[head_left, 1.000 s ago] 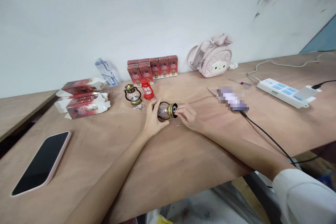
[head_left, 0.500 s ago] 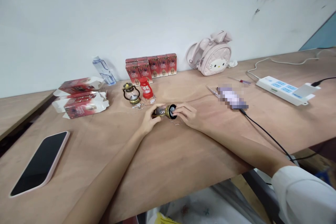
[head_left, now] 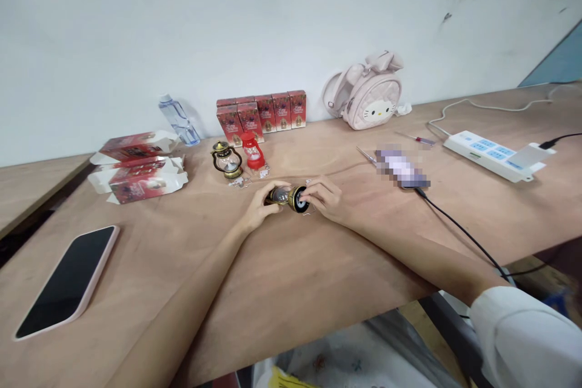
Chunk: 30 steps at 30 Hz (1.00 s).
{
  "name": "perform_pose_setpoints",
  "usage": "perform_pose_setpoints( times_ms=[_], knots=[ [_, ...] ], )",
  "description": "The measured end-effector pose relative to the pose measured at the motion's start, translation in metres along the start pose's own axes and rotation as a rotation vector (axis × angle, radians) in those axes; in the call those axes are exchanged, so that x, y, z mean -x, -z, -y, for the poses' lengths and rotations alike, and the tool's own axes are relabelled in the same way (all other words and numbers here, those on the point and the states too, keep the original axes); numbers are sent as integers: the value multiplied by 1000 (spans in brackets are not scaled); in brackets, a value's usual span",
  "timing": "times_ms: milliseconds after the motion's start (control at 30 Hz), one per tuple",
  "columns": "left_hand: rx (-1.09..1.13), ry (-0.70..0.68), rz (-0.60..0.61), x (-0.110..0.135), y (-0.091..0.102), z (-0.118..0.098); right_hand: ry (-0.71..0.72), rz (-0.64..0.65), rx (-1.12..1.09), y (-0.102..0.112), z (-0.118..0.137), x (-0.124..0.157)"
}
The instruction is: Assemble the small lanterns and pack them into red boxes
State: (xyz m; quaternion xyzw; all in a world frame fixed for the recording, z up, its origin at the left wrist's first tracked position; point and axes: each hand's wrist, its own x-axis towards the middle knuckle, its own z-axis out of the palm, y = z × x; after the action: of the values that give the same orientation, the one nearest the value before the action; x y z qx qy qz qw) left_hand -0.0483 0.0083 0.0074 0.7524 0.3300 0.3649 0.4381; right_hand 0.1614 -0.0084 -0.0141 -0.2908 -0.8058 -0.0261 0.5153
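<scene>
Lantern (head_left: 282,195), bronze-coloured, is tipped sideways on the near side of the red lantern (head_left: 253,154). The left hand (head_left: 260,208) curls around the bronze body, gripping it; the right hand (head_left: 327,199) has its fingertips (head_left: 313,190) drawn together at the dark base (head_left: 300,203) (whether they pinch anything, I can't tell). Just left of the red lantern stands a similar bronze one (head_left: 228,160); red boxes (head_left: 280,114) stand behind.

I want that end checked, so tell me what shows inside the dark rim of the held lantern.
Within the dark rim of the lantern, a pale part shows, too small to make out. The right hand covers some of it; anything deeper is hidden.
</scene>
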Motion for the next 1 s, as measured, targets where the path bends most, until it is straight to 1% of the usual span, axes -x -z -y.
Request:
perform_pose_setpoints(
  times_ms=[67, 200, 267, 333, 400, 467, 500, 533, 600, 700, 767, 867, 1000],
  knots=[
    [3, -2, 6, 0, 0, 0, -25, 25, 9, -1, -2, 1],
    [9, -3, 4, 0, 1, 1, 1, 39, 1, -2, -4, 2],
    [22, -10, -3, 0, 1, 2, 13, 16, -22, -1, -2, 2],
    [41, -23, -7, -1, 2, 5, -3, -52, -60, -1, 1, 2],
    [61, -42, -20, -2, 2, 9, -88, -149, -79, -1, 1, 2],
    [84, -59, -66, -2, 2, 14, -240, -190, -63, 0, -3, 2],
    [100, -60, -102, -3, 2, 17, -316, -171, -47, 0, -6, 1],
    [123, -55, -144, -3, 2, 20, -376, -120, -32, 0, -10, 1],
    [180, -29, -232, -4, 2, 24, -440, 52, -15, 1, -15, -2],
    [277, 10, -319, -5, 1, 27, -435, 298, 48, 3, -18, -6],
    [331, 29, -334, -5, 1, 26, -400, 392, 118, 4, -16, -7],
    [375, 23, -303, -6, 1, 26, -360, 441, 193, 4, -13, -6],
    [378, -7, -270, -5, 0, 28, -331, 408, 238, 1, -16, -3]
  ],
)
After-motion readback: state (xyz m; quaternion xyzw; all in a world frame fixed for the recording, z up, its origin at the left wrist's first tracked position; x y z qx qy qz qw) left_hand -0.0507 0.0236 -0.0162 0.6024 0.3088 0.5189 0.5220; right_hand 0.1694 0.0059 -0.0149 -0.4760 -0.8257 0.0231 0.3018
